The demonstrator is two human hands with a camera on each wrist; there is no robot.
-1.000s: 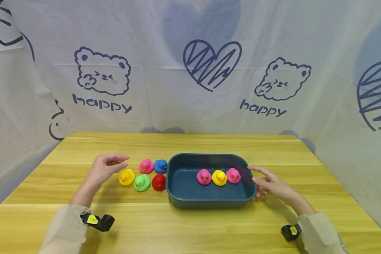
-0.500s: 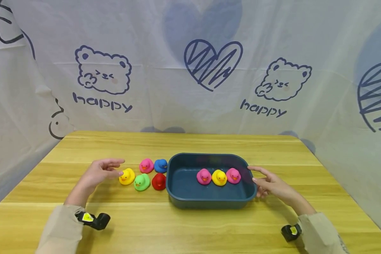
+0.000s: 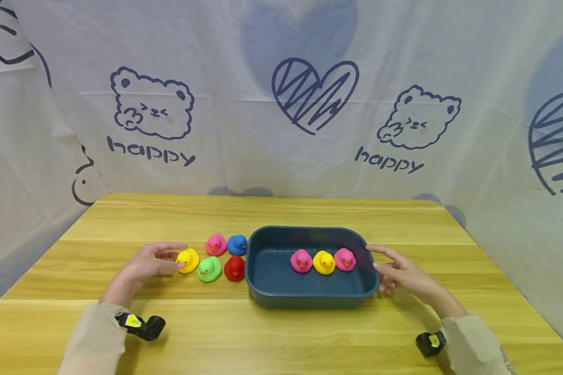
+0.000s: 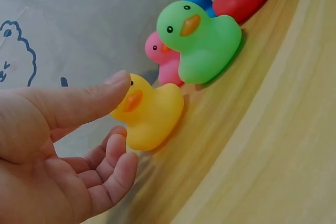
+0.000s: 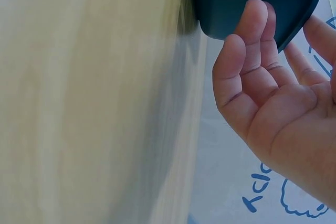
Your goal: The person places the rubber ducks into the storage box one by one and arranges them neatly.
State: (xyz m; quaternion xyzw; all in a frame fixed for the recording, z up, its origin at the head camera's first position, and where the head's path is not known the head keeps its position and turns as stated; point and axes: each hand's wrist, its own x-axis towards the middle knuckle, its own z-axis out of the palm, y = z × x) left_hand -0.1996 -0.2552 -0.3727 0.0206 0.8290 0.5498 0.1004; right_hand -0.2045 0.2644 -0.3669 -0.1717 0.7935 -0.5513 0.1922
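My left hand [image 3: 147, 265] is at the yellow rubber duck [image 3: 188, 261], leftmost of a group on the table. Its thumb [image 4: 100, 100] overlaps the duck's face in the left wrist view; in the head view the index finger reaches behind the duck's head. The other fingers are loosely bent. Beside it sit a green duck [image 3: 209, 269], a pink duck [image 3: 216, 245], a blue duck [image 3: 237, 245] and a red duck [image 3: 235, 269]. My right hand [image 3: 405, 273] rests with loose fingers against the right end of the dark blue tub [image 3: 309, 302].
Inside the tub a yellow duck [image 3: 324, 262] sits between two pink ducks, the left one [image 3: 302, 261] and the right one [image 3: 344, 259]. The wooden table [image 3: 281, 344] ends at a printed white cloth [image 3: 234, 146] behind. The tub's left end stands close to the blue and red ducks.
My left hand has come down from above the table, and its thumb and index finger are now at either side of the yellow duck. The right hand and tub have stayed put.
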